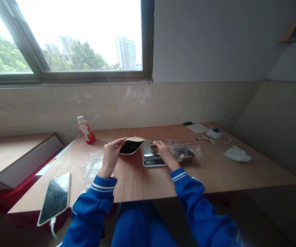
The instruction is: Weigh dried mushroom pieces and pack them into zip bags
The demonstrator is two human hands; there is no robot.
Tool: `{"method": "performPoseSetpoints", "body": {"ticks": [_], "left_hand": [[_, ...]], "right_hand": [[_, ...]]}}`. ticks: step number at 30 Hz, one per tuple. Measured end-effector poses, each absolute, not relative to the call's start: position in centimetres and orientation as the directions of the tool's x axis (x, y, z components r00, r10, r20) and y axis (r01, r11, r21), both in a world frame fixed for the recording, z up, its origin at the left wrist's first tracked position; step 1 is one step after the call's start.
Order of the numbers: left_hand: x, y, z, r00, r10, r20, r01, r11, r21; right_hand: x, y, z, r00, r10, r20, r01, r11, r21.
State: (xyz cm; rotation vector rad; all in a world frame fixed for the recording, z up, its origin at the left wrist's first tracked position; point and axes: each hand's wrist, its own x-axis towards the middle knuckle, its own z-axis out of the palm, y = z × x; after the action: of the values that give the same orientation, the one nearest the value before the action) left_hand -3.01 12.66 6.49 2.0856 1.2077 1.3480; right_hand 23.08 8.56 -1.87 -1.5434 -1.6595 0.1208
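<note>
L hand (110,153) raised w/ pouch (130,147), R hand (164,153) palm-down over scale (150,153)

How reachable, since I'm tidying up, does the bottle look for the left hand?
Probably yes: the bottle stands close by with nothing visible between, but the left hand would need to release the open pouch first.

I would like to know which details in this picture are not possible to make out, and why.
In the head view:
Pouch: whatever is inside is lost in dark shadow.
Small items at the right hand: too small, partly covered by its fingers.
Scale display: too small and dim to read.
Brown object, upper right: blurred, cut off by the right edge.
</note>
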Motion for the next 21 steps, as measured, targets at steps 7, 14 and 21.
{"method": "performPoseSetpoints", "body": {"ticks": [7, 14, 21], "left_hand": [[-3.5, 12.7, 6.1, 0.185, 0.809, 0.558, 0.434, -0.577, 0.692], [-3.5, 12.3, 5.9, 0.187, 0.797, 0.574, 0.417, -0.593, 0.689], [-3.2, 11.9, 5.6, 0.191, 0.795, 0.576, 0.392, -0.599, 0.698]], "right_hand": [[22.7, 8.8, -3.0, 0.012, 0.904, 0.428, 0.917, 0.161, -0.366], [22.3, 10.0, -2.0, 0.008, 0.937, 0.349, 0.950, 0.101, -0.294], [22.8, 7.9, -2.5, 0.077, 0.904, 0.420, 0.936, 0.079, -0.343]]}}
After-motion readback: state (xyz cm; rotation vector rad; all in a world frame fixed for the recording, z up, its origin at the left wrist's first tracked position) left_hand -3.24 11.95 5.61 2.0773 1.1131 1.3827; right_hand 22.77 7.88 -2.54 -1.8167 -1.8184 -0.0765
